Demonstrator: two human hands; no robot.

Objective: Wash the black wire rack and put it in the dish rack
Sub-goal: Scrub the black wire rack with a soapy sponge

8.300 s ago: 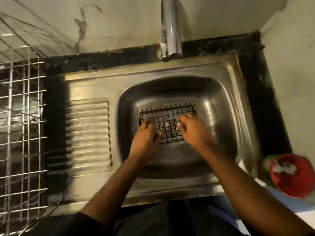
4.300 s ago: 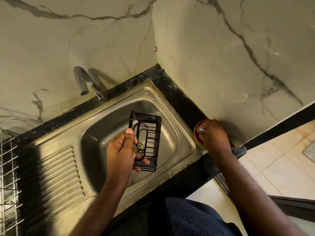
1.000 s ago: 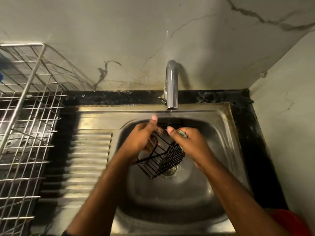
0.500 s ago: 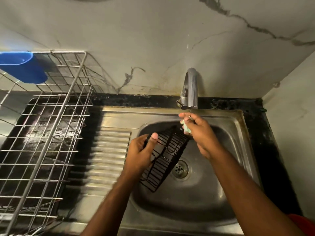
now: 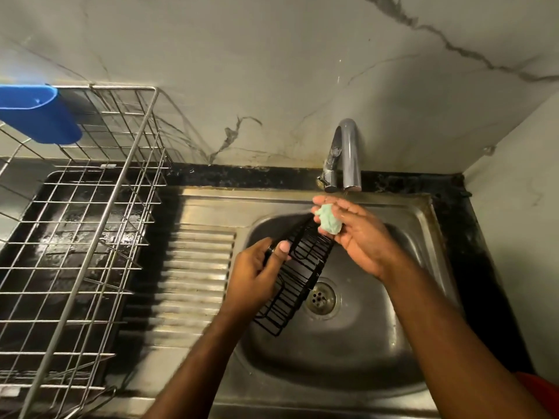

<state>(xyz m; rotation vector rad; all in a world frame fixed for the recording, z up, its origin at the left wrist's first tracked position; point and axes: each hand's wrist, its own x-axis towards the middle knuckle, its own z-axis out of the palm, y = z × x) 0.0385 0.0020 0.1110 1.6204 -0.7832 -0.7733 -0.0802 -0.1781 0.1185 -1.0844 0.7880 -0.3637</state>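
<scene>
Gripping the black wire rack (image 5: 298, 269) at its left edge, the left hand (image 5: 252, 275) holds it tilted over the sink (image 5: 420, 216) basin. The right hand (image 5: 357, 234) cups a pale green scrubber (image 5: 328, 219) in loosely curled fingers below the tap (image 5: 348, 155). The dish rack (image 5: 90, 207) stands left.

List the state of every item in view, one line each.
Wire rack: tilted over the sink, held by left hand.
Scrubber: crumpled, in right hand under the tap.
Tap: flow cannot be told.
Sink: wet, drain unplugged.
Dish rack: nothing on its floor.
Blue holder: hung on dish rack rim.
</scene>
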